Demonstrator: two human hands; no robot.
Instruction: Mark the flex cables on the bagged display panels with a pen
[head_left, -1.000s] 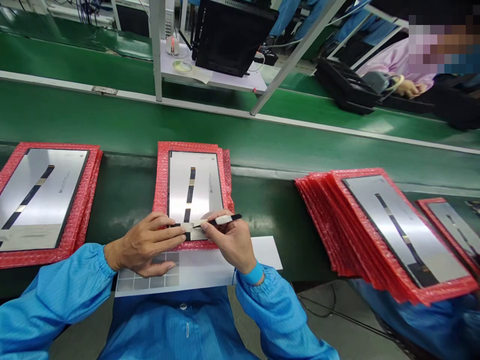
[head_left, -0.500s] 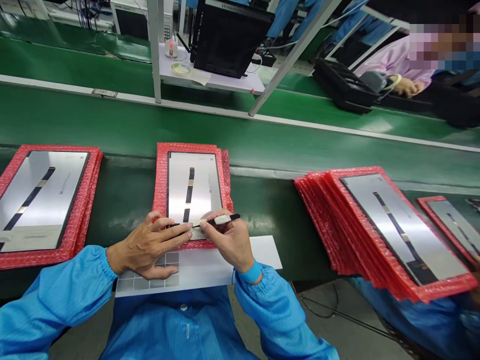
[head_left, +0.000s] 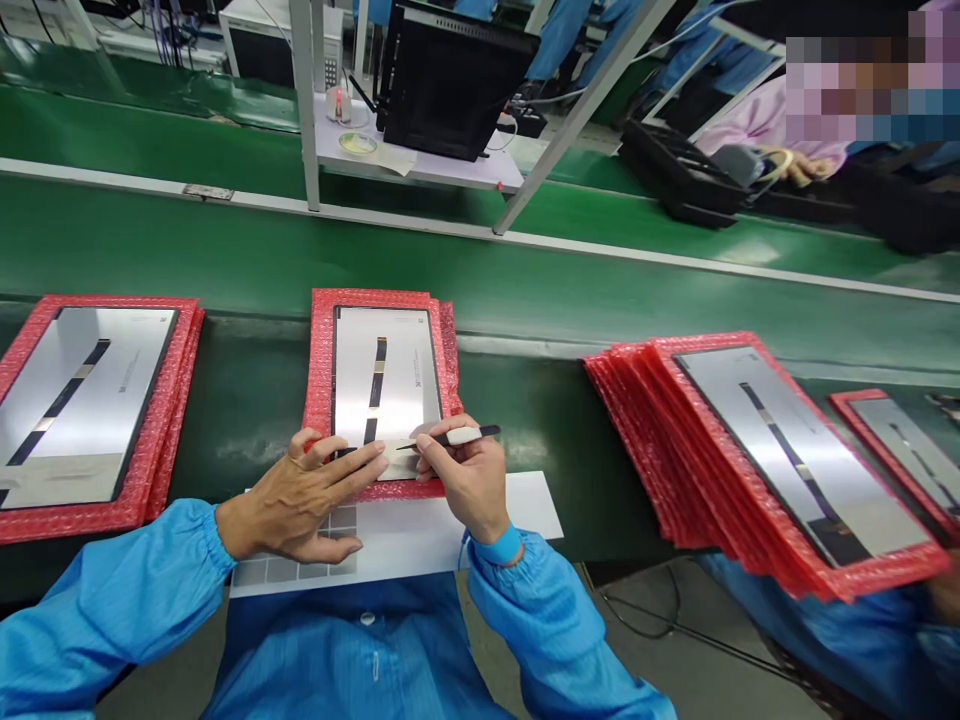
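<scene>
We see red bubble wrap [head_left: 322,360] under a silver panel [head_left: 401,365] — black-striped; our sleeves [head_left: 112,600] are blue, belt [head_left: 225,260] green.

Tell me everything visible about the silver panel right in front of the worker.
The silver panel is a flat, glossy metallic rectangle with a dark rim, lying on red bubble wrap. A black strip with gold patches runs down its middle. The left hand presses fingers on its near end; the right hand holds a black pointed tool with its tip there.
</scene>
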